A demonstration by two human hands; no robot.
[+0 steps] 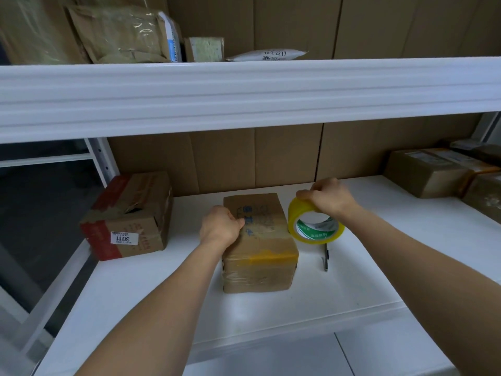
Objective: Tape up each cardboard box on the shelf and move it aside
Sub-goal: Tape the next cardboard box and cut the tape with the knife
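A small brown cardboard box (264, 248) sits in the middle of the white shelf (366, 267), with a yellow tape strip across its front top edge. My left hand (221, 226) rests on the box's left top edge, fingers curled against it. Just right of the box, my right hand (329, 198) grips the top of a yellow tape roll (311, 226) that stands tilted on the shelf. A strip of tape seems to run from the roll across the box top.
A larger box (130, 217) with red print and a "3011" label stands at the left. Taped boxes (433, 172) are stacked at the far right. A small cutter (326, 257) lies on the shelf below the roll. The upper shelf beam (244, 93) hangs overhead with parcels on it.
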